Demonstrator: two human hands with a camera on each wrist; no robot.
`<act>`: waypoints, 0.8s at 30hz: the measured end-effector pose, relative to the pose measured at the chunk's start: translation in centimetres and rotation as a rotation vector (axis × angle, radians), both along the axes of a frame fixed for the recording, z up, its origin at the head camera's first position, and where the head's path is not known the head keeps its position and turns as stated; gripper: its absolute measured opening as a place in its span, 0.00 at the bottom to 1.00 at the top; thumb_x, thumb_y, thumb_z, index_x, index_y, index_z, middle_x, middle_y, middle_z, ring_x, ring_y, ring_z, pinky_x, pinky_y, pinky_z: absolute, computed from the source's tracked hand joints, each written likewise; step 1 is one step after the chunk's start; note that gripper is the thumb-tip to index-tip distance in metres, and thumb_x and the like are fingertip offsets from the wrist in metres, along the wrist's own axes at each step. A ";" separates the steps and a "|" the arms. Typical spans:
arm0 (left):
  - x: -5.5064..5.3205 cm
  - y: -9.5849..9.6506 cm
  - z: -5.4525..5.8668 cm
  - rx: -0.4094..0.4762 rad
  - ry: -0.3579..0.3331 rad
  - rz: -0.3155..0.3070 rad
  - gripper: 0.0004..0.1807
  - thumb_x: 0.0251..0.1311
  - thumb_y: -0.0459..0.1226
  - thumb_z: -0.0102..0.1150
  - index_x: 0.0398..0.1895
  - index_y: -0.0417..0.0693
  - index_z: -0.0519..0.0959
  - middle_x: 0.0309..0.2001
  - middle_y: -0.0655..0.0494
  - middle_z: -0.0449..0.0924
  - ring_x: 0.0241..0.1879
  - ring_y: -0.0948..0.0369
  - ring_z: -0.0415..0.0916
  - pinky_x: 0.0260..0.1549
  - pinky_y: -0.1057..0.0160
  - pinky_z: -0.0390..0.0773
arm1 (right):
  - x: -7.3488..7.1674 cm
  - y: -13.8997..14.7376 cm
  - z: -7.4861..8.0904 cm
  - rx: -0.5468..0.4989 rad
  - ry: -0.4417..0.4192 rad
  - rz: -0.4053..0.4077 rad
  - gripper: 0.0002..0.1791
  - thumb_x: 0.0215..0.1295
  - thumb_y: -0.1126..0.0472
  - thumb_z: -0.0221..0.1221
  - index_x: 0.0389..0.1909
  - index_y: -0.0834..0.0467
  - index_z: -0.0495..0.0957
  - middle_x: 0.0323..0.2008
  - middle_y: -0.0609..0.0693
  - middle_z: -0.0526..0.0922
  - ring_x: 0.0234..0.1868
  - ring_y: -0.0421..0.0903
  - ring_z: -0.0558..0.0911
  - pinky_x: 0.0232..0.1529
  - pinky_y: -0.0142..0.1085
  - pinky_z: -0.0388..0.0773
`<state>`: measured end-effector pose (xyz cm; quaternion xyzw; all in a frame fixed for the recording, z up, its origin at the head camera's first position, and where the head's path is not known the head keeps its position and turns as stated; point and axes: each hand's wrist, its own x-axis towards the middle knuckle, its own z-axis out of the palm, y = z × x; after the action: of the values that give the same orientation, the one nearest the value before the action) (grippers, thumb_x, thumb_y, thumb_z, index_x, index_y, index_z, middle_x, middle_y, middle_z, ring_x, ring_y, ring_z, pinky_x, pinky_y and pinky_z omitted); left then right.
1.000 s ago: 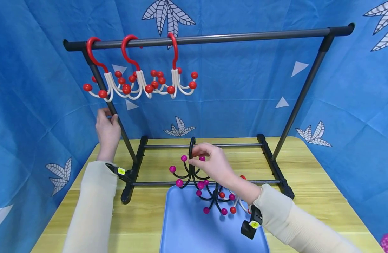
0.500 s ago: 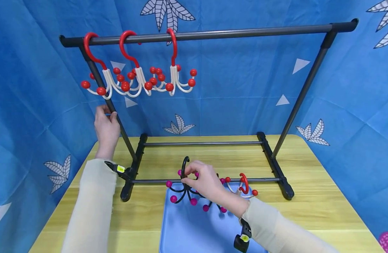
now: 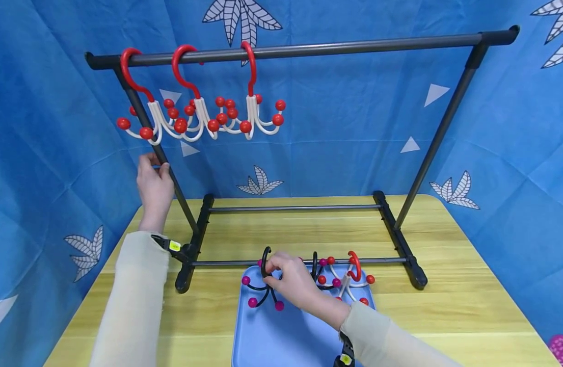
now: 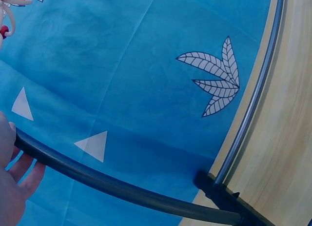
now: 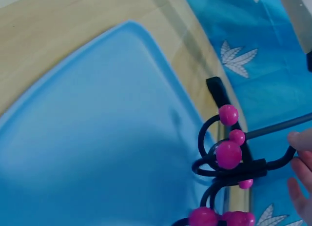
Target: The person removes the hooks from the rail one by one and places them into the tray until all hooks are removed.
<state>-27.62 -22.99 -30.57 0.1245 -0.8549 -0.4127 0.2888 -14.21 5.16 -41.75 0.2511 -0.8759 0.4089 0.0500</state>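
Black octopus-style hanger with magenta balls [image 5: 246, 171]: lies between the fingers of the right hand, just to the left of that hand's wrist in the head view, over the back left part of the blue tray; its hook points up, its ball-tipped arms spread below, and whether they touch the tray I cannot tell.
Right hand [image 3: 295, 280]: thumb and fingertips together, pinching the hanger's black hook.
Left hand [image 3: 155, 191]: fingers curled round the rack's left upright [image 3: 182, 204], below the leftmost hanging hanger and well apart from the tray.
Yellow label on the left wrist strap [image 3: 175, 245]: bears small dark marks, too tiny to read.
Yellow label on the right wrist strap [image 3: 346, 360]: sits near the bottom edge of the head view; its marks are likewise unreadable.
Second black hanger [image 3: 315, 265]: stands just right of the right hand, partly hidden behind it.
Red-hooked white hanger [image 3: 354, 267]: stands beside that second black one, at the tray's back right corner.
Blue tray [image 3: 272, 336]: rests on the wood-grain worktop [image 3: 455, 306], its back edge near the rack's front rod.
Top bar [image 3: 354, 47]: carries three white hangers with red hooks and balls [image 3: 200, 107], all toward its left end.
Blue cloth [image 3: 336, 153]: hangs behind, printed with leaves and white triangles.
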 end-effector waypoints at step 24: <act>0.0 0.2 -0.1 -0.027 0.007 0.014 0.16 0.68 0.38 0.39 0.55 0.40 0.60 0.51 0.42 0.66 0.48 0.50 0.66 0.46 0.53 0.69 | 1.1 0.9 -0.5 0.091 0.071 -0.052 0.06 0.53 0.63 0.64 0.30 0.51 0.77 0.32 0.41 0.77 0.35 0.38 0.79 0.34 0.30 0.77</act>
<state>-27.58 -22.81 -30.63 0.1254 -0.8584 -0.3996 0.2961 -13.08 6.08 -42.21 0.2448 -0.8976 0.3578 0.0802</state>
